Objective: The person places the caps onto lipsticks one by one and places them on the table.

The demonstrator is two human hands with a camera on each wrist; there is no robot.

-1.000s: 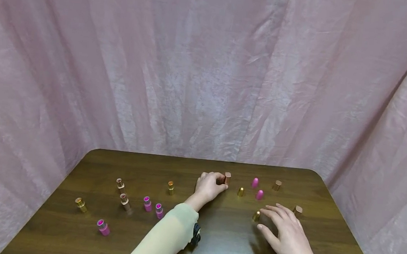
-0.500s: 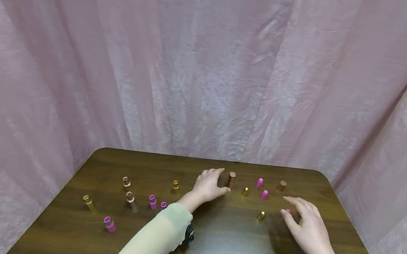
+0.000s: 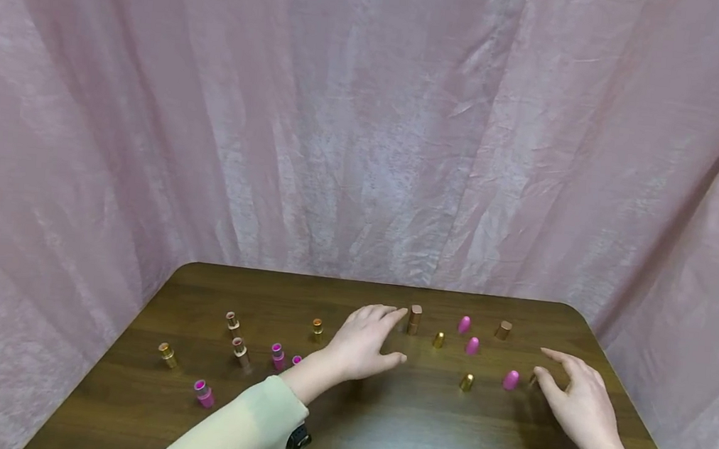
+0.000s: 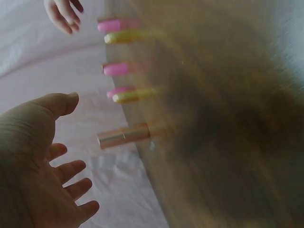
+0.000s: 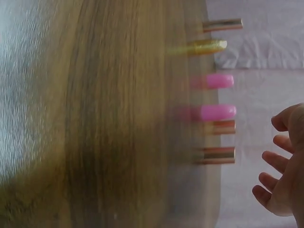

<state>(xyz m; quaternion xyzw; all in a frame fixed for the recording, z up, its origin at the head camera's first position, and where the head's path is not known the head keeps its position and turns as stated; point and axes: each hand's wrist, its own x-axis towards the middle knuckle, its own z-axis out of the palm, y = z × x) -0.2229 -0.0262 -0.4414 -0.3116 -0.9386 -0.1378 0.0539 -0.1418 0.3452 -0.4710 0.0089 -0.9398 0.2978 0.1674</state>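
A rose-gold lipstick tube [image 3: 414, 320] stands upright near the table's back edge. My left hand [image 3: 365, 343] is just left of it, fingers spread and apart from it; the left wrist view shows a gap between that hand [image 4: 40, 161] and the tube [image 4: 123, 135]. Over the right side hovers my right hand [image 3: 581, 401], its fingers relaxed and holding nothing. A rose-gold cap [image 3: 533, 378] is partly hidden behind its thumb. Left of that stands a pink lipstick cap [image 3: 510, 380], and farther left a gold cap [image 3: 467, 382].
More caps stand at the back right: pink ones [image 3: 472, 346], a gold one [image 3: 438, 340] and a rose-gold one [image 3: 503, 330]. On the left are several uncapped lipstick tubes, gold [image 3: 167, 354], rose-gold [image 3: 241, 352] and pink [image 3: 204, 393]. Pink curtains surround the wooden table [image 3: 379, 440].
My left hand has let go of the rose-gold lipstick tube, spread its fingers and drawn back toward me. My right hand has moved right, uncovering the pink cap. The head view has shifted slightly.
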